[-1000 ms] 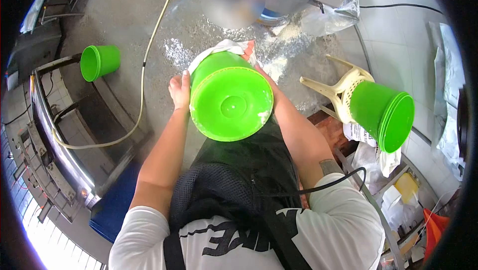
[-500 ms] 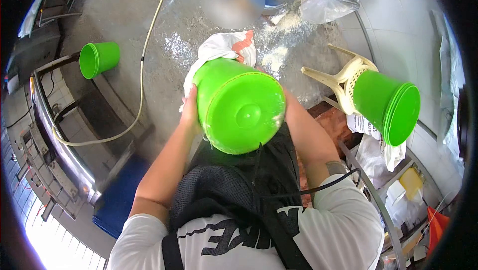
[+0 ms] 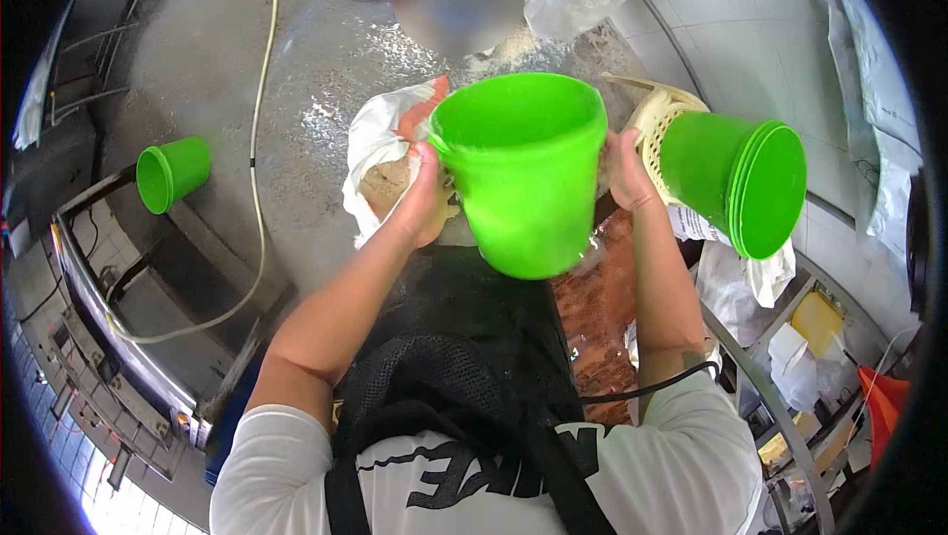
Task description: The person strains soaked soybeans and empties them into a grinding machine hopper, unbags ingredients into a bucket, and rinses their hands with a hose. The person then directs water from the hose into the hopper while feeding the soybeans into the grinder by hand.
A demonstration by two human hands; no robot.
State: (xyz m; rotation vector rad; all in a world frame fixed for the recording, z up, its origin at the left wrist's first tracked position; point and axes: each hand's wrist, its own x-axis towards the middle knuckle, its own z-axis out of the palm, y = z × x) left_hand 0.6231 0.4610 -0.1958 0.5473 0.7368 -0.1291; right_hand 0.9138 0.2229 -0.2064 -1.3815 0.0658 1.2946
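A green bucket [image 3: 528,199] is held up between my two hands, its open mouth facing up and away, and its inside looks empty. My left hand [image 3: 427,197] grips the bucket's left side near the rim. On the right side, my right hand [image 3: 628,172] presses against the wall below the rim. Just beyond my left hand stands an open white sack [image 3: 373,140] with an orange stripe, and light brown material [image 3: 385,185] shows in its mouth.
Stacked green buckets [image 3: 731,180] lie tilted on a cream plastic chair [image 3: 654,125] at the right. Another green bucket [image 3: 175,174] is at the far left. A pale hose [image 3: 259,111] crosses the wet, powder-strewn floor. A metal rack [image 3: 780,407] stands at the lower right.
The held bucket has turned from bottom towards me to mouth up, and moved right, off the sack. The sack's opening and contents now show. The view has shifted.
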